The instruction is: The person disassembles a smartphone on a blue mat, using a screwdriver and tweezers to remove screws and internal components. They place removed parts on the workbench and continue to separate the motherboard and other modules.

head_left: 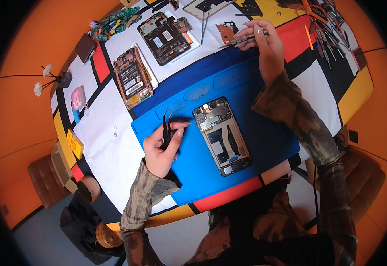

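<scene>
On your blue repair mat (pixel 193 170) lies one opened smartphone (pixel 222 135), its lower end by the near edge: black-rimmed, silver inside, circuit board bared, pale ribbon cable down the middle. Two more opened phones (pixel 133 80) sit past the mat's far-left edge. Your right hand (pixel 269 46), beyond the far edge, clamps one slim screwdriver (pixel 243 40); your left hand (pixel 160 153), over the left edge, pinches one pair of black tweezers (pixel 167 133).

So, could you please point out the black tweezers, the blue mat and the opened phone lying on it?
Black tweezers (pixel 166 132), head view: middle of their arms.
Blue mat (pixel 194 177), head view: bare lower-left part.
Opened phone (pixel 223 136), head view: middle of its exposed inside.
</scene>
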Tool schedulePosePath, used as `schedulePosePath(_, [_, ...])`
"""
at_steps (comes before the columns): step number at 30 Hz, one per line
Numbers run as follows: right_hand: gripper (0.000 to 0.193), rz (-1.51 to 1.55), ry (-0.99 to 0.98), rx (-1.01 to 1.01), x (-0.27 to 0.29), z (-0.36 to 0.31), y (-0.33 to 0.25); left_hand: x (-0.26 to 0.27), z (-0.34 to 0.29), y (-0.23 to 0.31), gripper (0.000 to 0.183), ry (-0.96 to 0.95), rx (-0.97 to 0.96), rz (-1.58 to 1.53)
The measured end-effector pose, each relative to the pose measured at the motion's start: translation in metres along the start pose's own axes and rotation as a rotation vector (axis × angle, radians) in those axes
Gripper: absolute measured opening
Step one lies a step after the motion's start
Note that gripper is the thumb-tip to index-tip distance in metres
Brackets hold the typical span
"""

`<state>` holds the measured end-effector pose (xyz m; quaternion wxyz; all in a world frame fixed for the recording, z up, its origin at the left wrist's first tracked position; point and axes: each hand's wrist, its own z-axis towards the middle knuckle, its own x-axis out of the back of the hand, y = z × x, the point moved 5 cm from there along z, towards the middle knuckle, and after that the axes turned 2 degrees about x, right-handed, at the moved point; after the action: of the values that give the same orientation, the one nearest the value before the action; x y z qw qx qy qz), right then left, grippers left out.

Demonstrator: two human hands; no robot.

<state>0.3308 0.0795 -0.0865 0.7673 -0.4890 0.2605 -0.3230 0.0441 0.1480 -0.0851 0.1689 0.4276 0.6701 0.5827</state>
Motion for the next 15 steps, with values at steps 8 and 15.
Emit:
schedulePosePath(8, [0.017, -0.817, -0.345, 0.327, -0.018, -0.005, -0.034, 0.000, 0.000, 0.002, 0.017, -0.033, 0.024, -0.052])
schedulePosePath(15, [0.022, -1.033, -0.553, 0.341, -0.032, -0.007, -0.008, 0.001, 0.001, 0.002, 0.016, -0.090, 0.019, -0.051])
